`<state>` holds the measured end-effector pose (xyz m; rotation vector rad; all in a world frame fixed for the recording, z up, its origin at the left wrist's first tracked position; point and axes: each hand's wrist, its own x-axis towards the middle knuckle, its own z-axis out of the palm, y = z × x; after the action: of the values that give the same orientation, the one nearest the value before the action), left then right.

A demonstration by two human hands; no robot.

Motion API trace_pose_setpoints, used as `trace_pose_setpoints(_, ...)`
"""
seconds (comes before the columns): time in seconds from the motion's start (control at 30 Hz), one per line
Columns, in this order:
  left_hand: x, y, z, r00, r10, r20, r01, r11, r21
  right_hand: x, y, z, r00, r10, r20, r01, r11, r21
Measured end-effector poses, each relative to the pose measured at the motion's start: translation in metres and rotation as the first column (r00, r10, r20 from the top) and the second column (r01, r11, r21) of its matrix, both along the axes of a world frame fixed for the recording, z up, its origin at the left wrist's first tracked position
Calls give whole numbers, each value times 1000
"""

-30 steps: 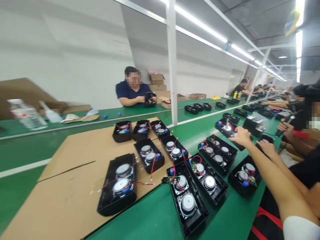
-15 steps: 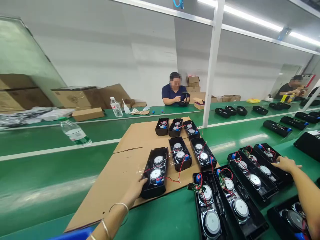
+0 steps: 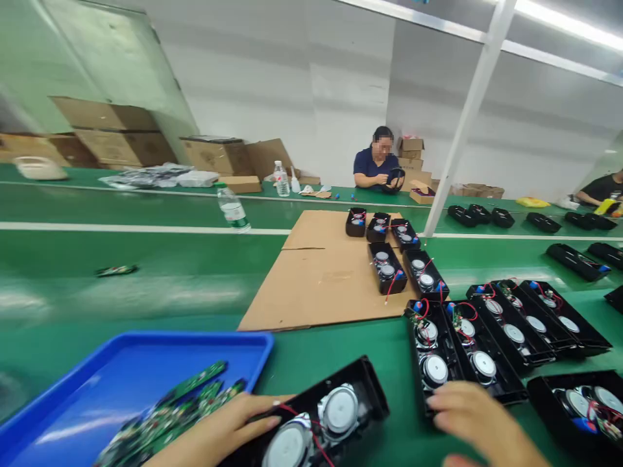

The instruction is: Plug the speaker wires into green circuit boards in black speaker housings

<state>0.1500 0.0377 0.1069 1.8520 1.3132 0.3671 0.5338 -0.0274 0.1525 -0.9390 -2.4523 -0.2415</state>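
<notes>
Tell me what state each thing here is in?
Left hand: resting on the near speaker case, fingers flat.
Right hand: open, at the edge of the next case.
Near speaker case: open-faced, two speakers and red wires showing.
Blue tray: holding green circuit boards.
Water bottle: upright, capped.
Cardboard sheet: lying flat, five cases on it.

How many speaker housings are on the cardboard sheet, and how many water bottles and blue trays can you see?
Speaker housings on the cardboard sheet: 5
Water bottles: 2
Blue tray: 1
Total: 8
</notes>
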Motion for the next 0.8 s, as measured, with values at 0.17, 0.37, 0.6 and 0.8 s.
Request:
trace_pose_setpoints(0.17,40,-3,10,924,-362,127,362,932,24,-114,-2,-89,981,117,153,-130,988,81)
trace_pose_setpoints(0.37,16,-32,-22,989,-117,86,105,985,134,-131,-1,-117,926,148,347,-14,933,-360)
trace_pose_setpoints(0.6,-63,-90,-81,840,354,-410,9,747,665,-144,7,-91,948,-105,300,205,924,-322)
trace_pose_setpoints(0.8,-42,-83,-97,727,471,-500,14,718,696,-142,23,-79,957,-90,277,174,940,-294)
